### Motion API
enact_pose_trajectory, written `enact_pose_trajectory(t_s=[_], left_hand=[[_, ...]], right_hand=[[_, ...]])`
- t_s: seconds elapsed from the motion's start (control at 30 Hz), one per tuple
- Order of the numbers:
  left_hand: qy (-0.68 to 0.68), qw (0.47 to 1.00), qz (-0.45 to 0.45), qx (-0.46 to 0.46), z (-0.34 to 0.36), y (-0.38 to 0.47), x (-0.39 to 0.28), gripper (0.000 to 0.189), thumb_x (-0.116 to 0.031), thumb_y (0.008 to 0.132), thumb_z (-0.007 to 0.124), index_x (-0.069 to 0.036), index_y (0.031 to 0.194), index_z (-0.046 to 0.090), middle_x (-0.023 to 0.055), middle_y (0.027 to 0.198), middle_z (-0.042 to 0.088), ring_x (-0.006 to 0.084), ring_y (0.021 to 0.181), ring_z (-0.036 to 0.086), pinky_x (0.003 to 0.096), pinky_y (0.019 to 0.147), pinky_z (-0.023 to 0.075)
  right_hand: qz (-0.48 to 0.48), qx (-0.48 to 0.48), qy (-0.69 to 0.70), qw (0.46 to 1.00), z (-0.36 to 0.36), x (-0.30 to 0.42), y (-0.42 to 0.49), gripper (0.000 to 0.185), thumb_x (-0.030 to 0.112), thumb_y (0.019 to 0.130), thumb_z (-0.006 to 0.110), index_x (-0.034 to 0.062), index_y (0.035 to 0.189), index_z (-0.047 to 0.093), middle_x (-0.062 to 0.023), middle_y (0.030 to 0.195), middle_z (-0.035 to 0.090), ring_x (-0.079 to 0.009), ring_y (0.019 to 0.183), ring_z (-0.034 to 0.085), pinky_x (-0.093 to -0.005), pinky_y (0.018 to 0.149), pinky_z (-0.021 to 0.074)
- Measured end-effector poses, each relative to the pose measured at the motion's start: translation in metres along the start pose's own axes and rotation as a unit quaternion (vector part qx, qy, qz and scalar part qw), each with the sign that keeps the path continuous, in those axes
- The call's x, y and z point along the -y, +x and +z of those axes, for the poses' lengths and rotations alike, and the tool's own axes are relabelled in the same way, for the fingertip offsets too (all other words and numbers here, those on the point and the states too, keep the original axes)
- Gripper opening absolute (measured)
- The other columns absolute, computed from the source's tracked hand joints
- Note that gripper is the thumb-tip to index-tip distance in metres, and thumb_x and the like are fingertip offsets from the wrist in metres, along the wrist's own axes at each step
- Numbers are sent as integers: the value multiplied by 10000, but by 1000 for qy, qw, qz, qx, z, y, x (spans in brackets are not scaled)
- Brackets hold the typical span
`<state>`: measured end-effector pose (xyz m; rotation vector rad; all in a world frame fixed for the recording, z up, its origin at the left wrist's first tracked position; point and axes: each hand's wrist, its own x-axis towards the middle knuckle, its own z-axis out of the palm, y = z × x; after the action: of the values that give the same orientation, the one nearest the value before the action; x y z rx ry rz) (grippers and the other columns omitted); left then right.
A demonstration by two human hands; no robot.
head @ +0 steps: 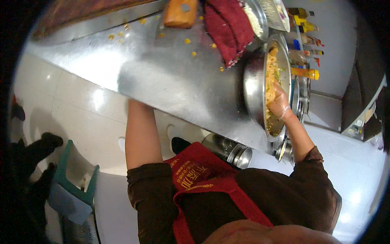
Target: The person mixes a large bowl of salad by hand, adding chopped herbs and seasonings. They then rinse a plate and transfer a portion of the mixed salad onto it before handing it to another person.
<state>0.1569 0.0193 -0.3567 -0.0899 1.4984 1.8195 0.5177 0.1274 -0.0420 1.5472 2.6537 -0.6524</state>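
My right hand [278,102] reaches into a wide stainless steel bowl [253,88], which appears steeply angled in this wide view. What looks like a thin clear glove covers the hand, with a band at the wrist. Its fingers are sunk in an orange-yellow food mixture [271,71] with green chopped bits, so their closure is hidden. My left forearm [141,134] extends to the near edge of the steel table [170,79]. Beyond that edge the left hand is out of view.
A dark red cloth [227,30] and an orange-brown block [180,13] lie on the table among scattered yellow bits. Behind the bowl stand a pan of white shreds [256,21], a white basket [278,15] and several bottles [304,73]. A green-framed stool [74,183] stands left, near another person's legs [36,152].
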Motion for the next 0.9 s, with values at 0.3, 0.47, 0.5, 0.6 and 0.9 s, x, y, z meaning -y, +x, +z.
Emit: enact_pose_trajectory(t_s=[0.3, 0.47, 0.5, 0.6, 0.9], left_hand=[[-27, 999, -37, 0, -26, 3, 0, 323, -165, 781, 662, 17, 1042, 610, 165, 1010, 652, 301, 890, 619, 376, 748, 492], [-42, 998, -50, -4, -37, 6, 1, 302, -161, 781, 666, 12, 1025, 621, 147, 988, 658, 279, 866, 620, 368, 725, 492], [-46, 998, -50, -3, -39, 6, 0, 298, -160, 781, 666, 11, 1022, 623, 144, 983, 659, 275, 861, 620, 366, 720, 492], [-59, 997, -55, 4, -35, 6, -2, 286, -158, 782, 668, 8, 1011, 629, 133, 970, 662, 263, 847, 621, 361, 706, 492], [-123, 990, -63, 14, -70, -31, 3, 249, -151, 783, 675, -2, 981, 647, 101, 929, 673, 225, 805, 623, 346, 664, 491]], right_hand=[[-87, -16, -60, 994, 2, 8, -4, 404, -40, 640, 691, 70, 1028, 681, -149, 1126, 621, -353, 1118, 550, -376, 981, 426], [30, -58, 196, 979, 8, -11, 6, 386, -39, 781, 683, 17, 1156, 609, -42, 1078, 663, -125, 980, 605, -275, 861, 493], [40, -67, 230, 970, 6, -13, 8, 386, -49, 786, 671, 14, 1162, 606, -44, 1089, 661, -128, 985, 607, -275, 867, 493], [102, -52, 368, 923, -4, -10, 9, 399, -67, 799, 630, 16, 1188, 597, -58, 1105, 658, -152, 979, 620, -289, 876, 499], [168, -42, 346, 922, -22, -33, 7, 481, 57, 819, 601, 48, 1292, 511, -57, 1112, 623, -179, 947, 621, -317, 809, 527]])
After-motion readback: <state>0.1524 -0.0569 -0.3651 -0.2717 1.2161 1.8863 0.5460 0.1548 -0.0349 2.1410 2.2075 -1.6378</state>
